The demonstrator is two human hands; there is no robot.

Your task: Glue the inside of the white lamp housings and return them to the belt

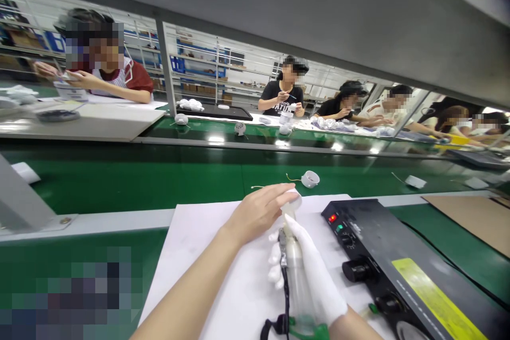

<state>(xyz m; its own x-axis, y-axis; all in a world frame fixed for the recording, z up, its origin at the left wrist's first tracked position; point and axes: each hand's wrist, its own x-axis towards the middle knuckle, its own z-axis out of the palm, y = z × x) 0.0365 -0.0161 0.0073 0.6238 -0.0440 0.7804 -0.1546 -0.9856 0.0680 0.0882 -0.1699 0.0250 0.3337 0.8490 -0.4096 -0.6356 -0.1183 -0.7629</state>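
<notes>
My left hand [257,213], bare, reaches over the white sheet [191,260] with its fingers closed on a small white round housing [295,200]. My right hand [314,265], in a white glove, is wrapped around a clear dispensing syringe [295,271] with a black lead along its side and a green fitting at its lower end. The syringe points up toward the housing; its tip is close to it, and I cannot tell whether they touch. Just beyond, another white cup-shaped housing [310,179] with a thin wire lies on the green belt.
A black control box [370,228] with a red lit display, knobs and a yellow label stands to the right. More white housings [415,181] lie along the green belt [199,175]. Opposite, several co-workers sit handling white parts. A grey shelf [279,5] hangs overhead; a post [24,196] stands left.
</notes>
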